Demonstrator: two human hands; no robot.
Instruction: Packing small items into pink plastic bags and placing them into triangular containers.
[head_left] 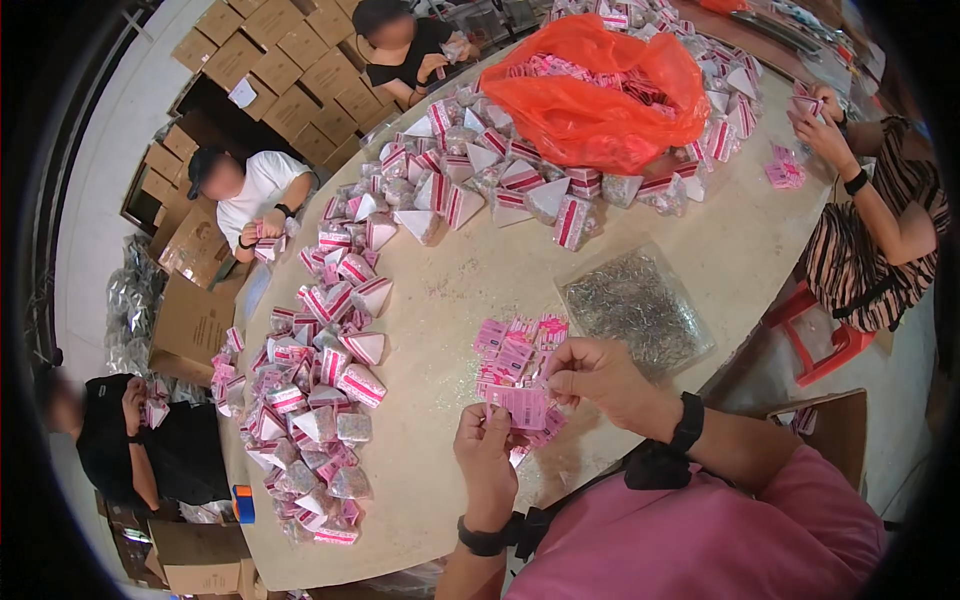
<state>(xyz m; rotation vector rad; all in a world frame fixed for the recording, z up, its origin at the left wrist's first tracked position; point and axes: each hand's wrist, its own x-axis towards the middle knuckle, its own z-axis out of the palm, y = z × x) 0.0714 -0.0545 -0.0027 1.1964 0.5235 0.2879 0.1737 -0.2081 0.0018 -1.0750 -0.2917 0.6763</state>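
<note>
A small pink printed card (520,408) is pinched by its left end in my left hand (489,455), low over the table's near side. At the card's upper right corner, my right hand (610,385) has thumb and forefinger pressed together; whatever is between those fingertips is too small to make out. Just beyond both hands lies a loose pile of pink cards (505,350). Beside the pile, to the right, a clear shallow tray (700,345) holds a heap of small thin metal pieces.
Many filled clear bags with pink-and-white card tops (330,350) line the table's (430,520) left and far sides. A red plastic bag (600,130) of pink cards sits at the back. Several people work around the table. Cardboard boxes (290,60) and a red stool (825,345) stand beyond it.
</note>
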